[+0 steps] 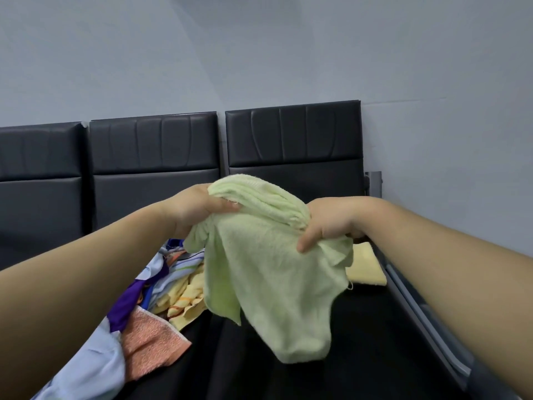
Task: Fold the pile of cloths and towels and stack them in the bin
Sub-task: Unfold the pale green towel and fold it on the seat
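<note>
A light green towel (pixel 277 284) hangs in the air over the black seat, bunched along its top edge. My left hand (pixel 196 209) grips the bunched top at the left. My right hand (pixel 331 220) grips the top at the right, thumb over the cloth. Below my left arm lies the pile of cloths (pixel 161 287): yellow, striped, purple, pale blue and an orange towel (pixel 150 339). A folded yellow cloth (pixel 366 267) lies flat on the seat behind the green towel, partly hidden. No bin is in view.
A row of black padded seats (pixel 288 376) with backrests (pixel 294 134) stands against a grey wall (pixel 259 53). A grey metal armrest (pixel 427 313) runs along the right side under my right forearm.
</note>
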